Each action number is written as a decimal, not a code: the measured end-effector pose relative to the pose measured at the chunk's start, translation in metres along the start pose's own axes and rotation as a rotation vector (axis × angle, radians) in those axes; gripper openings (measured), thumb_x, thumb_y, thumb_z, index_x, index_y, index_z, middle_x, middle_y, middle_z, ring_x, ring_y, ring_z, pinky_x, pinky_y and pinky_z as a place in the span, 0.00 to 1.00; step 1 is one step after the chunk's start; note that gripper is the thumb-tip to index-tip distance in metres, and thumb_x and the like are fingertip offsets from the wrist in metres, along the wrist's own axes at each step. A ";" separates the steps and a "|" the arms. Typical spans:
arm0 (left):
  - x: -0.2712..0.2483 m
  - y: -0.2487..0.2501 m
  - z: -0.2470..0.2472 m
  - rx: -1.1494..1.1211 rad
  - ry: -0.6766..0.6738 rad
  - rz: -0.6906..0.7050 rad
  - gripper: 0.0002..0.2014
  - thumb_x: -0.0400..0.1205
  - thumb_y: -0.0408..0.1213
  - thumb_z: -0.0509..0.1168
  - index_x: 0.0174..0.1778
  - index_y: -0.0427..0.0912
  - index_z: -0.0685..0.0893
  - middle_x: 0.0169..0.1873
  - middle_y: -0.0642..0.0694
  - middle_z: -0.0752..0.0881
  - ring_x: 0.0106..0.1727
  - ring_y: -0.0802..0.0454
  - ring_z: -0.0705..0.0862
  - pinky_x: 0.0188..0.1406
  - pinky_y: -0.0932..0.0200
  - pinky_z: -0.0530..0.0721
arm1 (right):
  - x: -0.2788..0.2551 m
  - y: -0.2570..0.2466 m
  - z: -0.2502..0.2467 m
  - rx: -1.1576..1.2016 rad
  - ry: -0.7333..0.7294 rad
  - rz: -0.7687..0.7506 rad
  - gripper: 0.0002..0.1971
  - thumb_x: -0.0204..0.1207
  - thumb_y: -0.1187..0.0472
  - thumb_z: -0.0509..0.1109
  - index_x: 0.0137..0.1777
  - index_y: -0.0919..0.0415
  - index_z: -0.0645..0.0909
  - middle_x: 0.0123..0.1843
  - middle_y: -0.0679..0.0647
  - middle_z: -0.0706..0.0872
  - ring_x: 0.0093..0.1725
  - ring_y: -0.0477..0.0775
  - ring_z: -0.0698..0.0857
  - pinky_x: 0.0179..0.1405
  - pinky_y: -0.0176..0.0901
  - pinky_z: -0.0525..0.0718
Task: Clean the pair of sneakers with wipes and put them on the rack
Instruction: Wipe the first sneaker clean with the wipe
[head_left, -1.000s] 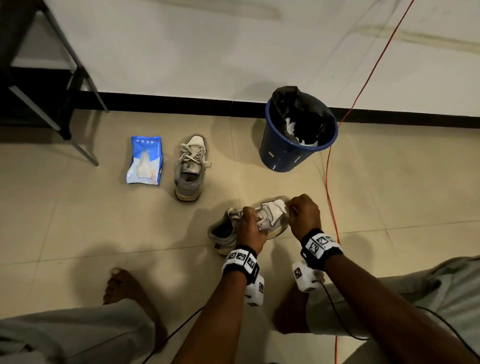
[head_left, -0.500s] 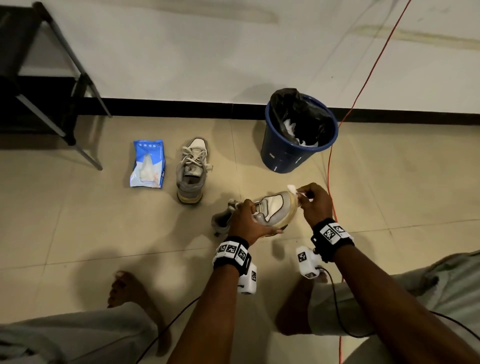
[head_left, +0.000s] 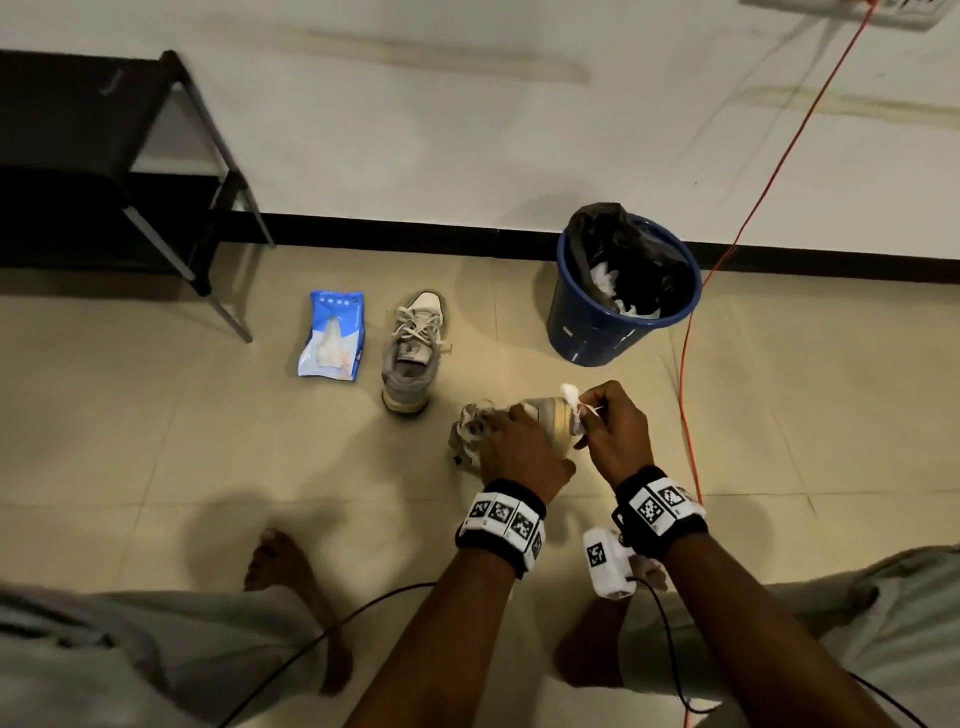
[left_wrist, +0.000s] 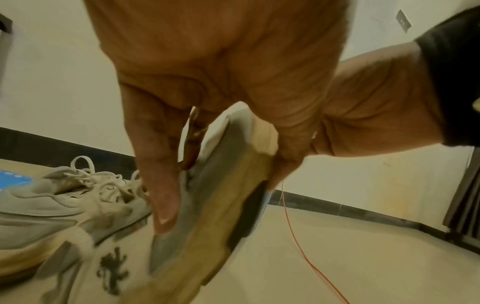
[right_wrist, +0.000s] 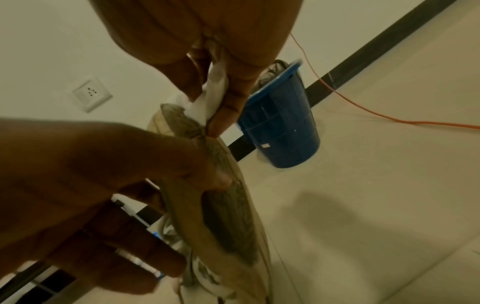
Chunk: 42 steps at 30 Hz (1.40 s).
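White wipe (head_left: 570, 391) at sneaker (head_left: 550, 422) toe edge

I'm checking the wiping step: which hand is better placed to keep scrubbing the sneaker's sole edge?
Right. The right hand already pinches the wipe against the held sneaker at its sole end, while the left hand grips that sneaker to steady it.

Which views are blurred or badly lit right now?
Head view: sharpest, dim, with soft shadows on the floor and wide-angle bending. Left wrist view: motion smear on the held sneaker, yellow cast. Right wrist view: dark and murky; left hand underexposed, wipe brightest.
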<state>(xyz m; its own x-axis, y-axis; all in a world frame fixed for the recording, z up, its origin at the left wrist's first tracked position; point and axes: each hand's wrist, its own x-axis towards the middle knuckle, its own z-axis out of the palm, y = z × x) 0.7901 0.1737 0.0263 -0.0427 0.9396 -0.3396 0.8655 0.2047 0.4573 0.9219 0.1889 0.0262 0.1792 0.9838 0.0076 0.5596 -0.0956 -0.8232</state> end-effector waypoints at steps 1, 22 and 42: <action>-0.002 0.000 -0.003 0.006 0.010 0.005 0.46 0.68 0.50 0.77 0.77 0.33 0.66 0.74 0.31 0.72 0.69 0.34 0.78 0.62 0.45 0.80 | -0.003 -0.001 0.001 -0.018 -0.015 -0.004 0.05 0.77 0.70 0.66 0.47 0.60 0.77 0.41 0.57 0.85 0.37 0.59 0.86 0.24 0.43 0.86; -0.037 -0.043 0.017 0.037 -0.055 0.212 0.33 0.75 0.39 0.74 0.76 0.48 0.73 0.66 0.39 0.81 0.64 0.36 0.82 0.59 0.46 0.82 | -0.064 -0.006 0.011 -0.263 -0.082 -0.226 0.06 0.74 0.68 0.72 0.45 0.59 0.89 0.41 0.55 0.86 0.41 0.54 0.84 0.42 0.44 0.80; -0.020 -0.060 -0.005 -0.071 0.090 0.210 0.18 0.75 0.41 0.77 0.61 0.48 0.86 0.52 0.42 0.91 0.55 0.40 0.88 0.53 0.53 0.84 | -0.064 -0.024 0.031 -0.070 -0.038 -0.298 0.08 0.70 0.70 0.76 0.45 0.58 0.91 0.41 0.51 0.86 0.41 0.45 0.85 0.43 0.29 0.80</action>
<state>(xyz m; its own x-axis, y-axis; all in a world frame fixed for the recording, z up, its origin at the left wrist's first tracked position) 0.7363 0.1440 0.0091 0.0875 0.9836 -0.1578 0.8230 0.0179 0.5678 0.8721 0.1330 0.0283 -0.0306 0.9750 0.2202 0.6373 0.1887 -0.7472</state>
